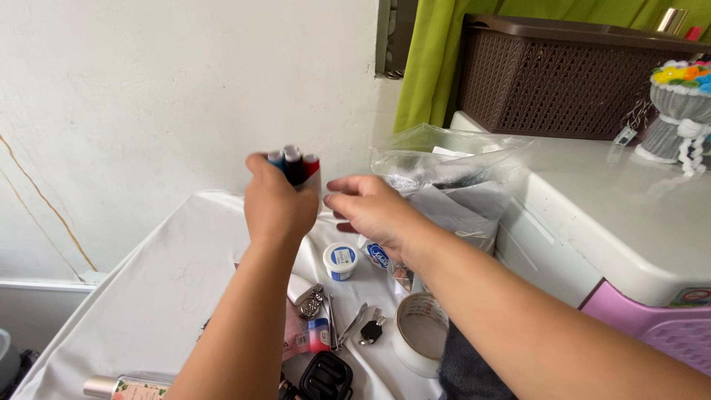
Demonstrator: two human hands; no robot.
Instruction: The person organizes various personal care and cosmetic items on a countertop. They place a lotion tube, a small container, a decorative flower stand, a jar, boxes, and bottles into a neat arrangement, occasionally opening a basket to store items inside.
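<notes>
My left hand [278, 204] is raised above the white-covered table [159, 289] and grips a bundle of markers [295, 164] with blue, black and red caps pointing up. Just right of it, my right hand [370, 211] hovers with fingers spread and nothing in it, fingertips close to the markers. Behind the right hand a clear plastic bag [444, 159] stands open against the white appliance. Below the hands lie a small white jar with a blue label [340, 261], a wristwatch [311, 302], keys [369, 330] and a roll of tape [418, 333].
A white appliance top [615, 200] at the right carries a brown woven basket [563, 78] and a crocheted flower ornament [681, 111]. Green curtain [433, 63] hangs behind. A black case [326, 376] and a floral bottle [126, 387] lie at the table's near edge.
</notes>
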